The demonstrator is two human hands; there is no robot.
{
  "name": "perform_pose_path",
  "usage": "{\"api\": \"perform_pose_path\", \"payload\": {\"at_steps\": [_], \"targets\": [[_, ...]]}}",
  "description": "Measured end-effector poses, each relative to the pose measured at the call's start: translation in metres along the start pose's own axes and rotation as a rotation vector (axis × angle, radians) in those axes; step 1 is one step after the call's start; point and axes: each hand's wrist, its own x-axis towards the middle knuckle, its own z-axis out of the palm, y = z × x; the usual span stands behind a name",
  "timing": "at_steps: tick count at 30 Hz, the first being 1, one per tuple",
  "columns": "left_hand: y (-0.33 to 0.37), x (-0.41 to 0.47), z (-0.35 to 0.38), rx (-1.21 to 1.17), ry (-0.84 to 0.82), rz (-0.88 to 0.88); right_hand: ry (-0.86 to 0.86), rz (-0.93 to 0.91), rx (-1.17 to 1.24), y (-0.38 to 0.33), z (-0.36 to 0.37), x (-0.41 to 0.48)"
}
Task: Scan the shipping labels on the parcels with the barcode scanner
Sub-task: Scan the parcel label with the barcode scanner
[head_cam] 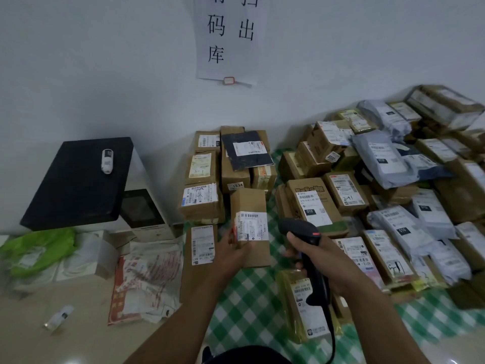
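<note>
My left hand (233,252) grips a brown cardboard parcel (249,203) from below and holds it up above the checked cloth. Its white shipping label (252,226) faces me. My right hand (319,256) grips the handle of a black barcode scanner (301,229). The scanner's head sits just right of the label and points toward it. A black cable hangs from the scanner's handle toward me.
Stacked brown parcels (202,198) stand behind the held one, near the wall. A big heap of boxes and grey mailer bags (388,185) fills the right side. A yellow-wrapped parcel (301,306) lies under my right wrist on the green checked cloth (249,306). A black box (78,185) stands at left.
</note>
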Motion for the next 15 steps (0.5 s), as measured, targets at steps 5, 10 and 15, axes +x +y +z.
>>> {"api": "perform_pose_path", "payload": {"at_steps": [5,10,15], "targets": [[-0.009,0.017,0.022,-0.062,-0.087,-0.162,0.090,0.034,-0.038,0.015,-0.017,0.007],[-0.016,0.046,0.046,-0.073,-0.083,-0.244,0.099,0.051,-0.078,0.028,-0.025,0.014],[-0.033,0.066,0.069,-0.018,-0.069,-0.221,0.120,0.061,-0.083,0.037,-0.031,0.013]]}}
